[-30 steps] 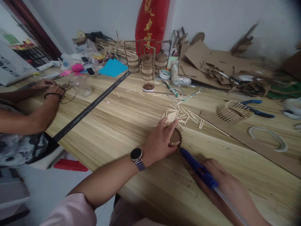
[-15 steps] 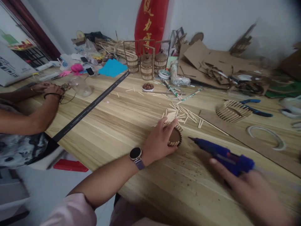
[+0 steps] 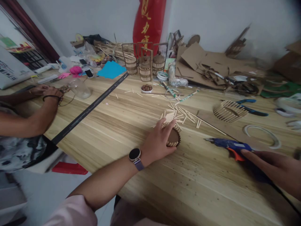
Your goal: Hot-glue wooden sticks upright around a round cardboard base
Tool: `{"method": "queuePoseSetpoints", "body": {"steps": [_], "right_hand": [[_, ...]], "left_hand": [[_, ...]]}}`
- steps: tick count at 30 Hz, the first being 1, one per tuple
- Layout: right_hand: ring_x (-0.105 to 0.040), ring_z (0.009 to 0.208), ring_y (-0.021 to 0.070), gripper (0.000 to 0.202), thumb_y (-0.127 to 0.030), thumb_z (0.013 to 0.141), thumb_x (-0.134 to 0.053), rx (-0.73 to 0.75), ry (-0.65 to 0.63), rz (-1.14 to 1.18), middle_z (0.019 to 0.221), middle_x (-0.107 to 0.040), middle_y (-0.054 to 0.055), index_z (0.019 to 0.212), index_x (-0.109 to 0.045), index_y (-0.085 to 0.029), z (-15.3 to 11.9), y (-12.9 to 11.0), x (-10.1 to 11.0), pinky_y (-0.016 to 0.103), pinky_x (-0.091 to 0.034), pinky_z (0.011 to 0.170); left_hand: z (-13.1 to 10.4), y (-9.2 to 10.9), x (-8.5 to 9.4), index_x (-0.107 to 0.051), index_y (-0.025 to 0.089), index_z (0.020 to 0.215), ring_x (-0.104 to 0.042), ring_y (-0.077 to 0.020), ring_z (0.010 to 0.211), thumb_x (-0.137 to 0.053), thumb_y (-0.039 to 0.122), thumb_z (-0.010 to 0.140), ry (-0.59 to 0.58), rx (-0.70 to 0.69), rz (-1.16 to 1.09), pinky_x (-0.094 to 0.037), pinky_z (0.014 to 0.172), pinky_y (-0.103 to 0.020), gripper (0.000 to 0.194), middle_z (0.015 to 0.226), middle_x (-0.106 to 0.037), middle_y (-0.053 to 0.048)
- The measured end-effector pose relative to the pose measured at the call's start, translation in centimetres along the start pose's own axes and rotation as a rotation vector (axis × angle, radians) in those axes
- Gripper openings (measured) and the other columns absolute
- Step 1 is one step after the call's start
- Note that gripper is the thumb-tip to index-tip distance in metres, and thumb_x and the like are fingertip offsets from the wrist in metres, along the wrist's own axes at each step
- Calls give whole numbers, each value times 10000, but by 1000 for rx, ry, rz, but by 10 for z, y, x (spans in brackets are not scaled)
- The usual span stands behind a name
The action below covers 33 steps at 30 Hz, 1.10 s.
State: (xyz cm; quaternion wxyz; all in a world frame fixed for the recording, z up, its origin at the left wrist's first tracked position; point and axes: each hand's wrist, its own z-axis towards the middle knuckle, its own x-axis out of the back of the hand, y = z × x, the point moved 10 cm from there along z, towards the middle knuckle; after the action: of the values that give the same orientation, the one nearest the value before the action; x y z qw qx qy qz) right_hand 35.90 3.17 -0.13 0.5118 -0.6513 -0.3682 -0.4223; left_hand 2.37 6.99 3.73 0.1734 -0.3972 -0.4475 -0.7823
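My left hand (image 3: 158, 142), with a watch on its wrist, grips a small round basket base (image 3: 173, 138) on the table. Short wooden sticks stand around the brown disc's edge, and my fingers cover its left side. To the right, my right hand (image 3: 274, 166) holds a blue glue gun (image 3: 231, 144) by its handle. The gun lies low over the tabletop on its side, its orange trigger showing and its nozzle pointing left, apart from the base. Loose wooden sticks (image 3: 188, 114) lie scattered just beyond my left hand.
Finished small baskets (image 3: 145, 67) with tall handles stand at the back, near a bowl of brown balls (image 3: 146, 88). A slatted piece (image 3: 229, 111), blue-handled pliers (image 3: 256, 110) and a white ring (image 3: 262, 136) lie right. A co-worker's hands (image 3: 50, 92) work at the left.
My right hand has moved the glue gun right, away from the round base, and turned it so the orange trigger shows. My left hand keeps its place on the base.
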Motion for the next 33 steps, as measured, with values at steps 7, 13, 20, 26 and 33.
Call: {"method": "queuePoseSetpoints", "body": {"steps": [7,13,20,26,33], "right_hand": [[-609,549,276,319,-590,763,-453,186,97,-63,618,-643,68,732,-561,-291,4,-114,20,384,-423,490],[-598,627,202,24,-234,792,-513,509,88,-43,694,-655,46,772,-525,-239,38,-219,-8,302,-400,569],[-617,816,190,141,-109,836,-478,686,19,-103,865,-694,83,847,-593,-189,67,-255,-43,269,-434,719],[-624,832,213,198,-100,861,-441,693,14,-133,899,-690,128,916,-626,-143,68,-250,-50,300,-449,754],[-625,784,208,237,-227,900,-426,671,90,34,910,-672,99,1048,-607,-186,41,-230,-9,329,-479,716]], "left_hand": [[0,-1,-1,-210,273,1474,-364,-333,1381,-801,247,704,-19,14,-32,-379,1115,-516,970,1490,-253,-165],[0,-1,0,-205,271,1480,-360,-332,1381,-802,250,697,-16,6,-43,-381,1113,-509,985,1486,-251,-161],[1,-1,0,-202,263,1485,-361,-340,1380,-803,256,697,-22,10,-49,-403,1092,-513,991,1489,-258,-167],[1,-2,-1,-210,267,1478,-363,-337,1378,-805,254,694,-31,4,-53,-409,1090,-506,985,1495,-249,-163],[2,-1,0,-200,258,1481,-362,-330,1379,-801,265,703,-40,-25,-45,-392,1104,-495,983,1494,-255,-172]]}}
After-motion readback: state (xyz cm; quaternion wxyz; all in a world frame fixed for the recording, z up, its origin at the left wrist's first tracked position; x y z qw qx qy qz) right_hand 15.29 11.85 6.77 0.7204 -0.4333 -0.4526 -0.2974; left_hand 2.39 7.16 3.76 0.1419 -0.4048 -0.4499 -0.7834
